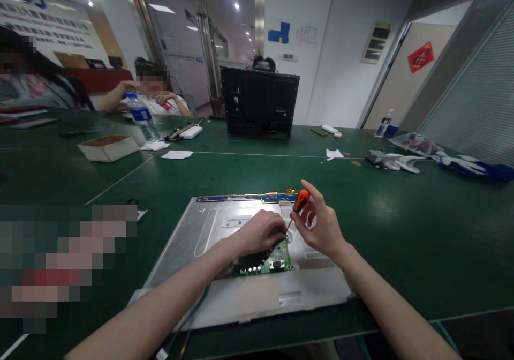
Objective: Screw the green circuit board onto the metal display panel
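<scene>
My right hand point(319, 226) grips an orange and black screwdriver point(301, 200), tilted with its thin shaft pointing down to the upper edge of a green circuit board point(283, 254). The index finger extends above the handle. My left hand point(263, 230) is closed beside the screwdriver's tip, fingertips low over the board; what they hold, if anything, is hidden. The board sits on the silver metal back of a display panel point(209, 218) lying flat on the table. Along the panel's far edge runs a narrow blue circuit strip point(241, 198). My left hand covers part of the board.
A dark cable point(198, 304) runs off the panel's near edge on the green table point(401, 231). Farther back are a black monitor housing point(261, 103), a small box point(108, 149), a water bottle point(141, 116) and gloves point(395, 162). Two people sit at the far left.
</scene>
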### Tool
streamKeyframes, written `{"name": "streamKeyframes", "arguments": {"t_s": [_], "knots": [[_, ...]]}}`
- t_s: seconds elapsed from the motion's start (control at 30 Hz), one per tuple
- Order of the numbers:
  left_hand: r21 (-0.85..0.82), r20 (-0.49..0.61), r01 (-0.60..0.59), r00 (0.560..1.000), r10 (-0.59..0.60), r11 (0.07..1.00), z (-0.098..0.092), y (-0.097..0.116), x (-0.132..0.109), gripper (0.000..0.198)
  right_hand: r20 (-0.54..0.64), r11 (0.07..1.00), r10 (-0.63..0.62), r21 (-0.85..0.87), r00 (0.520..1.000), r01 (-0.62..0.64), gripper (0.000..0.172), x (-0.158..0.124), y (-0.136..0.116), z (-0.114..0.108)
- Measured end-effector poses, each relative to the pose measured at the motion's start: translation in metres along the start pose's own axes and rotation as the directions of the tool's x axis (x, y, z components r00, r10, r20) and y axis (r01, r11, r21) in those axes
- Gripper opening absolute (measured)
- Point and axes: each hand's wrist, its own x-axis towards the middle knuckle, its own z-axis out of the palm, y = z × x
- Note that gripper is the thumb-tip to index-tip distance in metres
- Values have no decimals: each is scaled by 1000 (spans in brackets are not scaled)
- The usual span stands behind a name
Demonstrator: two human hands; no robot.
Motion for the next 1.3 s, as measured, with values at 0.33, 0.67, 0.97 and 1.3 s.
{"name": "streamKeyframes", "arguments": {"t_s": [0.33, 0.67, 0.97, 1.3], "knots": [[20, -3, -4, 1000, 4, 1000, 1, -1, 0, 8, 7, 1000, 0, -1, 1000, 0, 69, -1, 1, 0], [4, 15, -8, 1000, 8, 1000, -2, 1, 0, 10, 2, 1000, -1, -19, 1000, 1, 68, 0, 1, 1], [-17, 18, 5, 1000, -5, 1000, -3, 1, 0, 9, -51, 1000, 5, -4, 999, -5, 67, -1, 1, -1], [-34, -31, 124, 992, -125, 992, -21, 1, -1, 7, -63, 999, -8, -43, 998, 5, 64, 0, -1, -2]]}}
